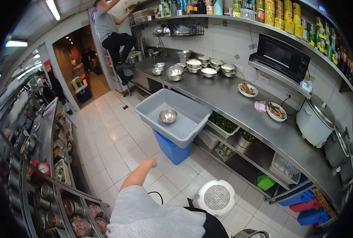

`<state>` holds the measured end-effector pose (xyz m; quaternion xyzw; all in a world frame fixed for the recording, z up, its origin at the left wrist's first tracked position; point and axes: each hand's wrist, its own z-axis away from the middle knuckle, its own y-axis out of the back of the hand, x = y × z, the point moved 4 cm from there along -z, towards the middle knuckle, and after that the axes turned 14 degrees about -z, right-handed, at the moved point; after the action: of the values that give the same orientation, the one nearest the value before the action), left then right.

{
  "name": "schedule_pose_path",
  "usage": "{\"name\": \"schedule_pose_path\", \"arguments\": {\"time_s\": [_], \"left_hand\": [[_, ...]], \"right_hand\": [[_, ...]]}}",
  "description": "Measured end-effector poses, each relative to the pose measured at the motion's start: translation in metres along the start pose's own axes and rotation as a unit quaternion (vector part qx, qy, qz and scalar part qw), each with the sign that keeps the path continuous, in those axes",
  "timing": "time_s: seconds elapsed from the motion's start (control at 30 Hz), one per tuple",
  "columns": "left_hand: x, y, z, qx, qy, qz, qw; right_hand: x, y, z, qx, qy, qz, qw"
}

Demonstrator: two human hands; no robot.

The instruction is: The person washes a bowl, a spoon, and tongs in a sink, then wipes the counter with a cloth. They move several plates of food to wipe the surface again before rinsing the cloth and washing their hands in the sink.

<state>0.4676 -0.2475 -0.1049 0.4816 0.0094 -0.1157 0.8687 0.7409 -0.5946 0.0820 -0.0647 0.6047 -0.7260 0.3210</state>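
Observation:
My left hand [148,162] hangs in front of me over the tiled floor, its forearm stretched forward; the fingers are mostly turned out of sight. Just beyond it is a large grey plastic tub [150,106], set on top of a blue bin [172,147]. A single steel bowl [168,116] lies inside the tub. No part of my right hand shows.
Bowls of white food [209,72] and two dishes of brown food [248,89] stand on the steel counter [220,93]. A white stool [215,197] is on the floor. Another person [109,27] reaches up to the shelf. A rack of containers [77,226] lines my left.

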Motion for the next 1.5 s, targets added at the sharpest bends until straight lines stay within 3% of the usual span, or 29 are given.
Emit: {"name": "schedule_pose_path", "arguments": {"time_s": [0.03,0.13,0.2,0.33,0.43,0.57,0.63,0.7,0.83,0.9,1.0,1.03,1.17,1.2,1.27,1.37,1.4,1.47,1.5], "left_hand": [[0.018,-0.017,0.006,0.025,-0.033,-0.097,0.994],[0.064,-0.068,0.038,-0.006,-0.075,-0.080,0.994],[0.096,-0.108,0.069,0.009,-0.140,0.007,0.990],[0.153,-0.208,0.120,-0.161,-0.199,-0.088,0.963],[0.179,-0.238,0.167,-0.187,-0.123,0.069,0.972],[0.217,-0.249,0.182,-0.193,-0.144,-0.006,0.971],[0.248,-0.249,0.176,-0.141,-0.212,-0.060,0.965],[0.303,-0.210,0.199,-0.074,-0.302,-0.088,0.946],[0.446,-0.150,0.231,0.027,-0.409,0.002,0.912],[0.535,-0.113,0.264,0.010,-0.486,0.092,0.869],[0.670,-0.077,0.312,-0.020,-0.631,0.190,0.752],[0.710,-0.073,0.330,-0.145,-0.639,0.230,0.719],[0.816,-0.061,0.385,-0.241,-0.637,0.234,0.694],[0.833,-0.056,0.388,-0.242,-0.639,0.234,0.692],[0.860,-0.046,0.391,-0.099,-0.666,0.137,0.726],[0.877,-0.024,0.393,-0.070,-0.683,0.162,0.708],[0.892,-0.036,0.382,-0.135,-0.649,0.244,0.708],[0.897,-0.019,0.387,-0.073,-0.632,0.265,0.724],[0.909,-0.019,0.384,-0.092,-0.626,0.268,0.726]], "right_hand": [[-0.002,0.019,0.016,0.032,0.013,-0.013,0.999],[-0.008,0.072,0.071,0.113,0.058,-0.039,0.991],[-0.010,0.101,0.113,0.153,0.084,-0.055,0.983],[-0.018,0.150,0.191,0.211,0.136,-0.069,0.965],[-0.022,0.182,0.241,0.247,0.164,-0.086,0.951],[-0.029,0.220,0.298,0.291,0.198,-0.105,0.930],[-0.033,0.240,0.323,0.311,0.214,-0.112,0.919],[-0.038,0.259,0.344,0.330,0.232,-0.123,0.907],[-0.048,0.295,0.384,0.361,0.257,-0.142,0.885],[-0.058,0.312,0.401,0.375,0.267,-0.151,0.875],[-0.074,0.334,0.432,0.396,0.286,-0.159,0.858],[-0.079,0.340,0.441,0.404,0.293,-0.164,0.851],[-0.100,0.365,0.477,0.421,0.317,-0.178,0.831],[-0.104,0.371,0.486,0.426,0.320,-0.181,0.827],[-0.112,0.385,0.504,0.429,0.328,-0.188,0.820],[-0.124,0.409,0.535,0.425,0.343,-0.203,0.813],[-0.130,0.417,0.548,0.419,0.346,-0.202,0.815],[-0.145,0.429,0.564,0.410,0.345,-0.208,0.818],[-0.154,0.436,0.573,0.402,0.343,-0.208,0.823]]}}
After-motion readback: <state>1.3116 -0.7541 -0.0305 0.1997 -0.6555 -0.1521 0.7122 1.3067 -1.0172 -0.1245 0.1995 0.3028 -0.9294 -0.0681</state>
